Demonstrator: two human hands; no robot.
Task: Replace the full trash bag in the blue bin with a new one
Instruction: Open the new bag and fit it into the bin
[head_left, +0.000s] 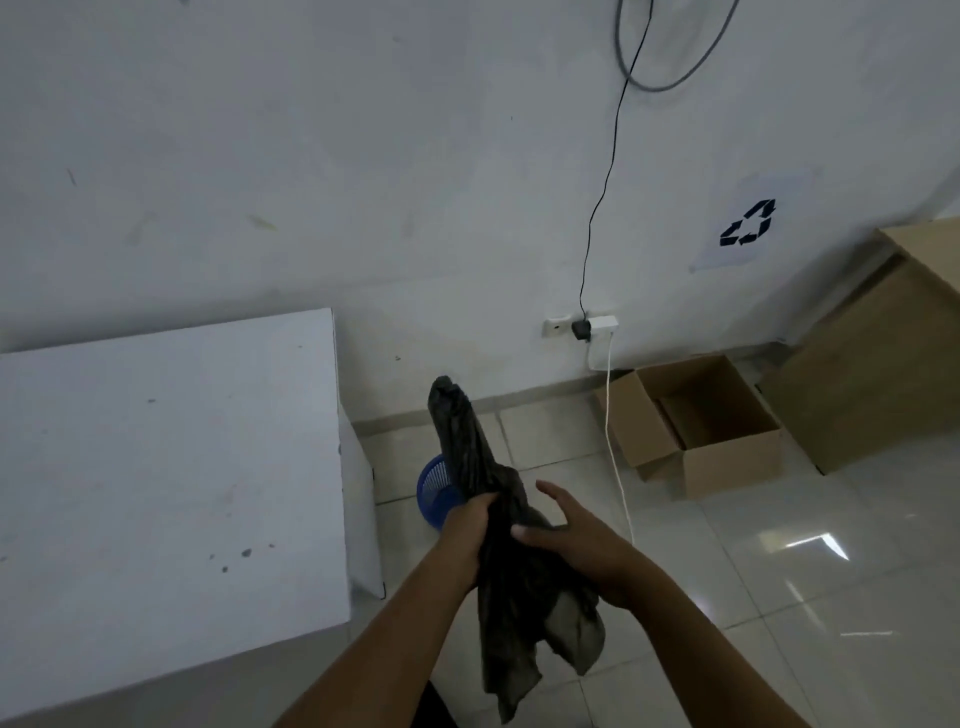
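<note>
1. A crumpled black plastic trash bag (511, 561) hangs in the air between both hands, above the pale tiled floor (779, 571).
2. The left hand (470, 525) grips the bag's gathered middle, fingers curled tight around the plastic.
3. The right hand (566, 535) lies against the bag's right side; its fingers (553, 493) are spread and mostly straight, with the thumb pressed on the plastic, not a closed grasp.
4. One end of the bag sticks up and away from the hands as a narrow twisted length; the other end droops loose below the wrists.
5. A small round blue plastic bin with slotted walls (435, 486) stands on the floor beyond the left hand, partly hidden by the bag and just beside the corner of a white table (156, 467). Whether it holds a liner I cannot tell.
6. An open brown cardboard box (696, 426) sits on the floor to the right, near the wall (363, 182).
7. A printed black recycling symbol (748, 224) is fixed to the wall above that box.
</note>
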